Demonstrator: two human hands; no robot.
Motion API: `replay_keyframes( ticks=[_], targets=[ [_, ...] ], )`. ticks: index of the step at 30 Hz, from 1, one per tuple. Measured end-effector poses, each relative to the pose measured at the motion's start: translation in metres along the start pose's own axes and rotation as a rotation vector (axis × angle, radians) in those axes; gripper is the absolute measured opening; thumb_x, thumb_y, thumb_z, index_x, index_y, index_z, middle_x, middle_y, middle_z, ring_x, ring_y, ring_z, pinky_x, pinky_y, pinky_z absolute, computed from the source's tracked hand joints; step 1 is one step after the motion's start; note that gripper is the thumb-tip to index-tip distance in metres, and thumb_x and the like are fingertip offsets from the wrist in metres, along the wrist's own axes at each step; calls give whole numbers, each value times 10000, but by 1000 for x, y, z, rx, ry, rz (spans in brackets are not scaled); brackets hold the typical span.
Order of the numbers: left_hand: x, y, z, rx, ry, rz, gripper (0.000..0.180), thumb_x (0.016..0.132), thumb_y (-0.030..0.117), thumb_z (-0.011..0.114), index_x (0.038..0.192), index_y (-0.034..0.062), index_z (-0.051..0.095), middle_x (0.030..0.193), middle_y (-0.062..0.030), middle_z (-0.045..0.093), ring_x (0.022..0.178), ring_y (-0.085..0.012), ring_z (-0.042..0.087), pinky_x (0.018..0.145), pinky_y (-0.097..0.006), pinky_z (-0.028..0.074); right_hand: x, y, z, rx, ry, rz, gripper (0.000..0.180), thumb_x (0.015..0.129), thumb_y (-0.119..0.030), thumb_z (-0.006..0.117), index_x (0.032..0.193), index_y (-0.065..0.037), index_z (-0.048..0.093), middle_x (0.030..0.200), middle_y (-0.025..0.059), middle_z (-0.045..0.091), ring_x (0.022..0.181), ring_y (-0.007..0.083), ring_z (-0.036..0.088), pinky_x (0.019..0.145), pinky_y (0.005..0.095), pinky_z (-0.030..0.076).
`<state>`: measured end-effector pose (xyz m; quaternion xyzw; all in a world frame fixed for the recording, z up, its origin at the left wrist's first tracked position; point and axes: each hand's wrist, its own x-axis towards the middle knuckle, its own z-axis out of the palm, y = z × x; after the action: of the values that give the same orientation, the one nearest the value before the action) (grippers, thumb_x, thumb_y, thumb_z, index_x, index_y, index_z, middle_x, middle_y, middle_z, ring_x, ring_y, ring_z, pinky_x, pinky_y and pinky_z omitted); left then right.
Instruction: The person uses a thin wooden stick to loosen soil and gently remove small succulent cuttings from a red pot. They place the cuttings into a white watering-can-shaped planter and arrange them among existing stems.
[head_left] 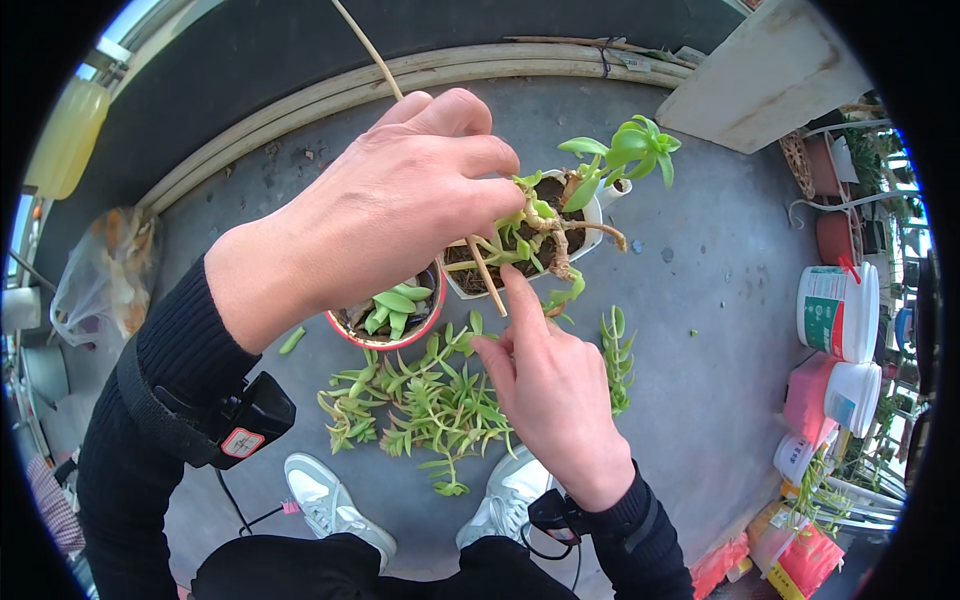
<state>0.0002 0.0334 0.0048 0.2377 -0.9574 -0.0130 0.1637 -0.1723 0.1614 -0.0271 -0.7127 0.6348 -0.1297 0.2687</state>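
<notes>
My left hand [420, 190] is closed around a thin wooden stick [370, 45]. The stick's lower end slants down beside a white pot [598, 228] of dark soil. In that pot a succulent [630, 150] has bent woody stems and a green rosette at the far right. My right hand [550, 380] has its index finger stretched to the pot's near edge, thumb apart, with nothing visible between them. Left of it stands a round red-rimmed pot [425, 325] with plump green leaves, partly behind my left wrist. Cut succulent sprigs [430, 400] lie heaped on the floor nearer me.
My shoes [335, 510] stand just short of the sprigs. Along the right are white buckets [840, 310], a pink container [808, 395] and potted plants. A pale board [765, 75] leans at the far right. A clear plastic bag [110, 270] sits at the left.
</notes>
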Motion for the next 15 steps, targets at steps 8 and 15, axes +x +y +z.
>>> replay_keyframes(
  ticks=[8,15],
  targets=[
    [-61,39,-6,-461,113,-349,257,694,-20,767,944,36,738,751,-102,628,639,-265,617,549,-360,480,4,-17,1,-150,-15,118,642,887,-231,708,1373,66,412,659,138,661,583,341,673,516,418,526],
    [-68,58,48,-406,177,-573,306,838,75,739,1137,34,690,795,-118,632,651,-278,617,583,-366,498,18,-10,3,-251,63,79,364,900,-241,701,1155,-9,583,609,134,639,558,348,654,509,419,508]
  ],
)
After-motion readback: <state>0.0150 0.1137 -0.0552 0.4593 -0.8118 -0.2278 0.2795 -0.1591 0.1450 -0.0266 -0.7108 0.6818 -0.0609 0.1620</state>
